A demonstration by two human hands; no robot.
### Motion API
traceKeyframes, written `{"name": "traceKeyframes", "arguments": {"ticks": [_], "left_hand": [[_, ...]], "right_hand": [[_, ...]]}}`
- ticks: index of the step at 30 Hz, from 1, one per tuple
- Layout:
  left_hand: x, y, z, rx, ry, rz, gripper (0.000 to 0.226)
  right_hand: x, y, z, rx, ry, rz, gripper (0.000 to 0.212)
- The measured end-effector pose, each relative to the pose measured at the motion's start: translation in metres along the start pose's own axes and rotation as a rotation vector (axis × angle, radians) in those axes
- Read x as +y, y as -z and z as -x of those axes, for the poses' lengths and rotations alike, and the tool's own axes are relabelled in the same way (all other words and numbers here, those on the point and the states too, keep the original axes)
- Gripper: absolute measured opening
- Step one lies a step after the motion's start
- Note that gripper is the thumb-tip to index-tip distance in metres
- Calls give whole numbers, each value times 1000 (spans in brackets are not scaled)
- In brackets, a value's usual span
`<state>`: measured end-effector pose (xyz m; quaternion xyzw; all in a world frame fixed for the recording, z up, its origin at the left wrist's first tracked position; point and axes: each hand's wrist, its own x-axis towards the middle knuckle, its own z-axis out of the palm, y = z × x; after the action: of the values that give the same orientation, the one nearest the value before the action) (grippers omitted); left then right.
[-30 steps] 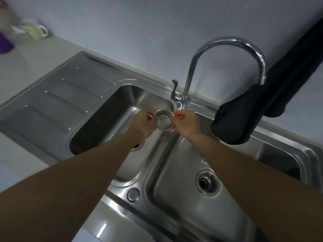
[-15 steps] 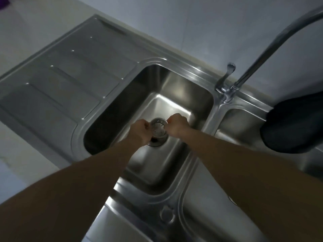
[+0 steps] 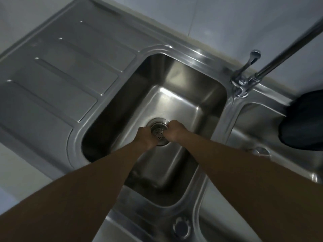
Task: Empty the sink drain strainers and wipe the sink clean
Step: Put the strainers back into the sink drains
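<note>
A round perforated metal drain strainer (image 3: 158,133) sits in the drain opening (image 3: 157,121) on the floor of the left sink basin (image 3: 181,95). My left hand (image 3: 145,137) grips the strainer's left edge and my right hand (image 3: 174,131) grips its right edge, both with fingers curled. The near part of the strainer is hidden by my fingers. Only the back edge of the right basin (image 3: 258,119) shows; my right forearm covers its drain.
A grooved steel drainboard (image 3: 61,70) lies left of the basin. The chrome faucet (image 3: 244,82) with a lever stands behind the divider, its spout running up and right. A dark cloth (image 3: 304,119) hangs over the right basin's edge. A round overflow fitting (image 3: 181,226) sits on the front rim.
Both hands carried the strainer from near the faucet down into the left basin and now hold it at the drain opening. The camera tilted down and closer.
</note>
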<state>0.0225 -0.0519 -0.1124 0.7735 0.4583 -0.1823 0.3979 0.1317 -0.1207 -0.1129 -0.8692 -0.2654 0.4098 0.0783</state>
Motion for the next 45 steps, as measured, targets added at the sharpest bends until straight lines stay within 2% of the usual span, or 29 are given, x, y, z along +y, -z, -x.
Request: {"name": "traceKeyframes", "arguments": {"ticks": [4, 8, 11, 17, 20, 24, 30, 32, 36, 41, 45], "left_hand": [[2, 4, 5, -8, -32, -31, 44], [15, 15, 15, 70, -103, -33, 38], [35, 25, 24, 136, -121, -3, 43], [92, 26, 54, 212, -303, 39, 41], [123, 17, 74, 261, -401, -2, 35], [177, -10, 99, 257, -559, -7, 22], [223, -79, 106, 159, -646, -70, 16], [226, -106, 102, 121, -615, -79, 14], [228, -157, 85, 15, -557, -113, 32], [233, -200, 70, -192, -393, -200, 49], [238, -216, 71, -255, -382, -184, 48]], "right_hand": [[0, 5, 6, -7, 37, 1, 32], [3, 23, 21, 71, 64, -87, 47], [8, 49, 38, 242, 151, -147, 51], [43, 106, 83, 667, 353, -354, 30], [75, 121, 101, 762, 315, -385, 20], [137, 132, 122, 816, 204, -408, 19], [228, 112, 134, 774, 27, -401, 23], [256, 102, 134, 743, -32, -413, 25], [301, 85, 129, 672, -112, -399, 26], [332, 69, 116, 506, -164, -401, 54], [338, 59, 110, 445, -189, -485, 58]]}}
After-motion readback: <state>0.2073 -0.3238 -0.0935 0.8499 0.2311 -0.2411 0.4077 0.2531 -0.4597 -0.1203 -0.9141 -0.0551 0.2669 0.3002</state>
